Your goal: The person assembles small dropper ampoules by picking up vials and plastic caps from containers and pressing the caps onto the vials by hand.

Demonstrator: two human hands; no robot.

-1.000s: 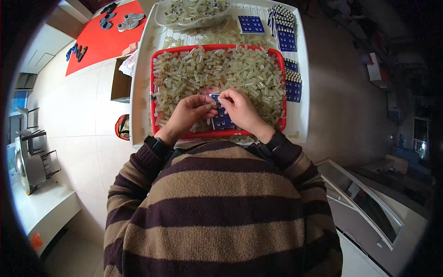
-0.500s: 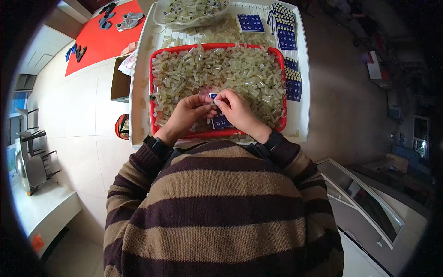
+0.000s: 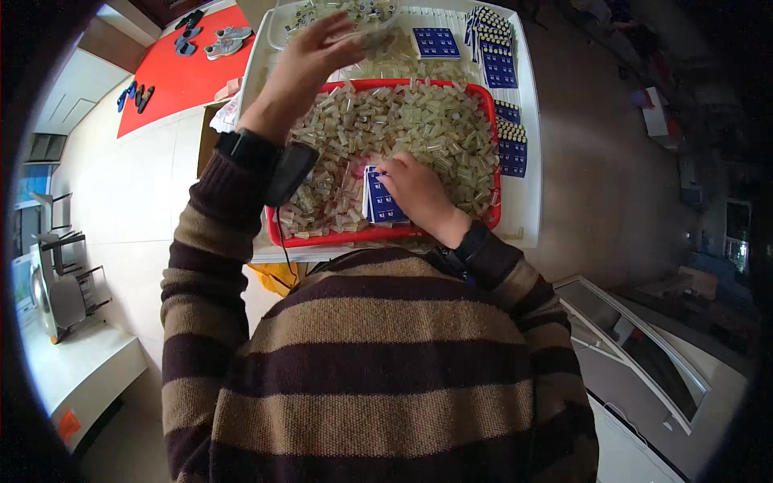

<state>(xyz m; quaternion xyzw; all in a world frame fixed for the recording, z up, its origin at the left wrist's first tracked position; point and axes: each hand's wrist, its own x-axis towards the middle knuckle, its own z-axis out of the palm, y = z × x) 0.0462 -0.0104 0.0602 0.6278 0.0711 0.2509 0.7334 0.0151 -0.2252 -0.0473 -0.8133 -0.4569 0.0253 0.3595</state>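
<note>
My left hand (image 3: 314, 64) is raised over the far left of the table, near a clear plastic tub (image 3: 278, 34) of small vials with dark ends. Its fingers are stretched out and apart, and nothing shows in them. My right hand (image 3: 419, 190) is at the upper right edge of a small stack of blue label sheets (image 3: 385, 201). Its thumb and forefinger are pinched together; what they hold, if anything, is hidden. The sheets lie at the near middle of a red-rimmed tray (image 3: 489, 109), on a heap of small clear tubes (image 3: 435, 129).
A blue sheet (image 3: 436, 43) lies at the far side of the white table (image 3: 525, 201). More blue sheets bearing rows of pale tubes (image 3: 509, 133) are along its right side. Shoes (image 3: 229, 42) rest on a red mat at far left. A glazed frame (image 3: 636, 346) is at lower right.
My left hand has left my right hand and moved up and away to the far left, opening its fingers. My right hand has stayed at the sheets, which are now more exposed.
</note>
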